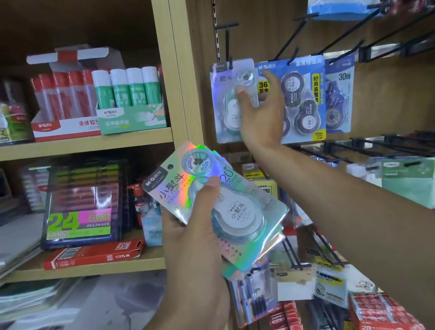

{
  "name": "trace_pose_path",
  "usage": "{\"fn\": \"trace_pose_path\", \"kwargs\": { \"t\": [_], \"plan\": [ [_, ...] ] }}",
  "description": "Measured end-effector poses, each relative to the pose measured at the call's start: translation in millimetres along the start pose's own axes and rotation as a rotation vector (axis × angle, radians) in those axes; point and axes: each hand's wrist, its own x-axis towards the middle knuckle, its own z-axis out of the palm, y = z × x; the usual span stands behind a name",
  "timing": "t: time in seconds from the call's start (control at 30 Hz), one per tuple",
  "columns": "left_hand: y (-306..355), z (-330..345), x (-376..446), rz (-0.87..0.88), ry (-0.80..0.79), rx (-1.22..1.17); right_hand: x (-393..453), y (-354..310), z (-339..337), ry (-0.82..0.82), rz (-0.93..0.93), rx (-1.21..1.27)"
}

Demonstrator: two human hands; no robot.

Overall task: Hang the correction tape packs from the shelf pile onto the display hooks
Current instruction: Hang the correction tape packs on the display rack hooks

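The left hand [194,242] grips a small stack of holographic correction tape packs [216,202], thumb pressed across the top blister, fingers curled out of sight behind the cards. The right hand [259,112] is up at the display, thumb and fingers pinching one silvery pack [229,103] whose hole sits at the black hook [229,46] just above the fingertips. Right beside those fingers hangs a blue multi-pack [303,100].

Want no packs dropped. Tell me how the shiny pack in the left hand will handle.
The shiny pack is probably light: the left hand holds it with others stacked beneath. Its glossy foil card looks slippery, so the stack may slide apart. The flat card likely flexes a little, while the clear bubble over the tape seems stiffer.
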Motion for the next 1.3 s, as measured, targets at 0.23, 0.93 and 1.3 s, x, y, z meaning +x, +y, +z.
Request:
{"fn": "trace_pose_path", "kwargs": {
  "t": [0.23,0.93,1.3],
  "plan": [
    [-4,0,3,-0.002,-0.006,0.034,0,12,-5,-0.208,-0.214,-0.518],
    [5,-8,19,0.062,-0.069,0.031,31,7,37,-0.33,-0.428,-1.092],
    [8,-9,30,0.048,-0.098,0.071,34,-11,23,-0.472,-0.4,-1.054]
  ]
}}
